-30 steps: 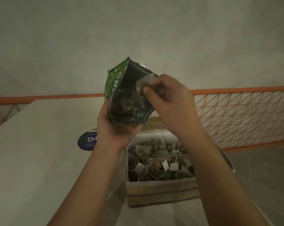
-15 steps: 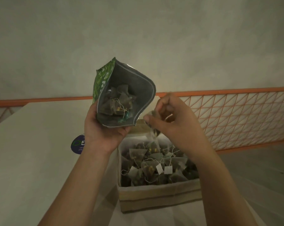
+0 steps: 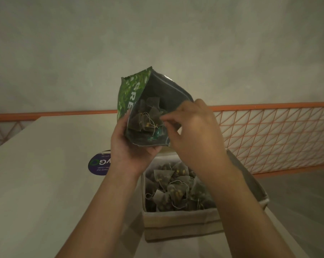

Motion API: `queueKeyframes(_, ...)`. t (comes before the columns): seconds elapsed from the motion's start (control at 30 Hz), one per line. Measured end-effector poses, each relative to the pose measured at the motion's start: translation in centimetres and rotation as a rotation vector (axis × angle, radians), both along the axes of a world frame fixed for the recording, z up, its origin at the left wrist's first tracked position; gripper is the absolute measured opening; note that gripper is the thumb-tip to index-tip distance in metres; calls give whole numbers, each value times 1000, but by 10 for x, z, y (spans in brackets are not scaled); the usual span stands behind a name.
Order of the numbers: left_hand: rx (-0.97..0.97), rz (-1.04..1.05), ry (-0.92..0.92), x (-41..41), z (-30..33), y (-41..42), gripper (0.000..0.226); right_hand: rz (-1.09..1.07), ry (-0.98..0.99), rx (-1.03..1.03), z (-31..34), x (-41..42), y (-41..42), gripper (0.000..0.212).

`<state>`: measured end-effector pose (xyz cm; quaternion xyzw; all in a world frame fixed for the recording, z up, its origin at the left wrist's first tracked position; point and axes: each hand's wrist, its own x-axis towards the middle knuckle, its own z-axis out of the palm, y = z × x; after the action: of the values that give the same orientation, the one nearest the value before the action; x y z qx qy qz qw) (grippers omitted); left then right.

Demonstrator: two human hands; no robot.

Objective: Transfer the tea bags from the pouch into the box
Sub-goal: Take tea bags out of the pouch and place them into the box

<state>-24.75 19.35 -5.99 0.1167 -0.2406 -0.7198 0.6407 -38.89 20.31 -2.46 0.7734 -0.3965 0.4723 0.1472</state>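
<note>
Left hand [image 3: 131, 146] grips the pouch [image 3: 138, 108], right hand [image 3: 191, 131] pinches inside it at bags [image 3: 148, 118] whose tangled strings may drag out extras beside the box [image 3: 176, 226].

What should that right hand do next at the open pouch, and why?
Probably pinch one tea bag and lift it out. The right hand is at the mouth of the pouch, fingertips reaching toward the bags inside, while the left hand holds the pouch open above the box, which already holds many bags.
</note>
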Motion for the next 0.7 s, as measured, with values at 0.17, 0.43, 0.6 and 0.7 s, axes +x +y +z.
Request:
queueKeyframes(0.17,10,13,-25,-6,0,3,45,-140,358,162,20,23,-4,29)
queueKeyframes(0.43,54,29,-38,-6,-5,-1,48,-304,491,325,18,33,-14,28)
queueKeyframes(0.6,71,42,-56,-7,-7,-2,48,-154,326,422,12,26,-17,15)
queueKeyframes(0.7,59,66,-62,-6,-8,-3,48,-59,220,528,18,13,-11,12)
